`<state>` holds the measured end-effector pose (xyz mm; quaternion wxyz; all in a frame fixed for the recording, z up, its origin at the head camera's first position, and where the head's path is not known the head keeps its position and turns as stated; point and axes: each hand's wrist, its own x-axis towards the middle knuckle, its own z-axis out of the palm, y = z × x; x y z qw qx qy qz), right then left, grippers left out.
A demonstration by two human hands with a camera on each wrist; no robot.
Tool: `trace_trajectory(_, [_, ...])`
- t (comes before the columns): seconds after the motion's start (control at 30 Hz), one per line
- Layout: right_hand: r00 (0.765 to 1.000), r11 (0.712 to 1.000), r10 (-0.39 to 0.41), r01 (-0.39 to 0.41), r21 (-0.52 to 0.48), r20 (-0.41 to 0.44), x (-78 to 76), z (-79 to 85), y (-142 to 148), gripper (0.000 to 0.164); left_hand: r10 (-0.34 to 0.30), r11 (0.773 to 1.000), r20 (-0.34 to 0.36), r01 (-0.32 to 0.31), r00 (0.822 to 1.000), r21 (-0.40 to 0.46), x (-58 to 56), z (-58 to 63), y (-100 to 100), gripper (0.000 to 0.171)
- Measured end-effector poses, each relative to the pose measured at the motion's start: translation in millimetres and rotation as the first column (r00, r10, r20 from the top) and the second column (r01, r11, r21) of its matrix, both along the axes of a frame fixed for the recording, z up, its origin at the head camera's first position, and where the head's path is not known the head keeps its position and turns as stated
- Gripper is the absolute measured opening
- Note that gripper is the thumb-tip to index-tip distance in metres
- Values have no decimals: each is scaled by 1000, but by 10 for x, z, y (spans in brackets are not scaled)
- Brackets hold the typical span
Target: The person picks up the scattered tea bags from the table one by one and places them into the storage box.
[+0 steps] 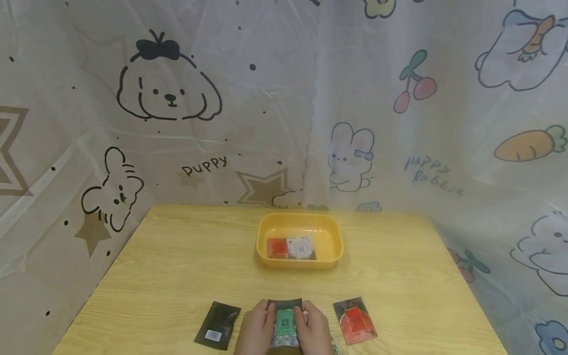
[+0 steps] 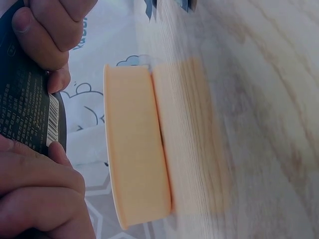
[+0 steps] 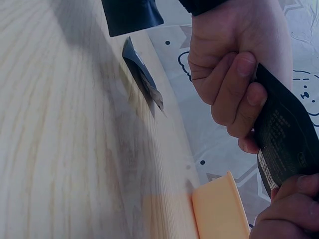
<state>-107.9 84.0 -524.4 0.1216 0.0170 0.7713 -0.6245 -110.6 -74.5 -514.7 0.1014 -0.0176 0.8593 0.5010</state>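
Note:
Both hands hold one small dark packet with a green label (image 1: pixel 285 323) upright above the near edge of the table. My left hand (image 1: pixel 255 328) grips its left side and my right hand (image 1: pixel 314 328) its right side, thumbs on the front. In the left wrist view the back of the packet (image 2: pixel 25 107) is black with fine print and a barcode, fingers curled behind both edges. A black packet with a white barcode sticker (image 1: pixel 217 326) lies left of the hands. On the right lies a red and black packet (image 1: pixel 355 321).
Farther back on the wooden table (image 1: pixel 177 256) stands a yellow plastic basin (image 1: pixel 328 264). Inside it lie a red packet (image 1: pixel 277 248) and a whitish patterned packet (image 1: pixel 301 247). Part of another packet (image 1: pixel 335 348) shows beside the right wrist. A printed curtain (image 1: pixel 266 123) hangs behind the table.

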Motion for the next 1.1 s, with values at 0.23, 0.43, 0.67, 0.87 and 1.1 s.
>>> trace_trajectory(0.23, [999, 1000, -16, 18, 25, -47, -38, 25, -7, 17, -1, 1000, -18, 1, 1000, -16, -47, 2, 9, 26])
trace_trajectory(0.43, [1000, 1000, -22, 22, 21, -6, -80, 39, -7, 17, -3, 1000, -53, 1, 999, -26, -83, 1, 9, 26])
trace_trajectory(0.67, [1000, 999, -25, 25, 25, 17, -103, 4, -1, 17, 14, 999, -45, -15, 999, -30, -96, -4, 20, 26])
trace_trajectory(0.87, [999, 999, -36, 36, 17, 11, -128, 9, -13, 18, 15, 999, -97, -18, 995, -31, -108, -17, 20, 26])
trace_trajectory(1.1, [998, 998, -48, 48, 31, -29, -158, 14, -24, 19, 10, 999, -136, -15, 991, -34, -131, -7, 21, 27])
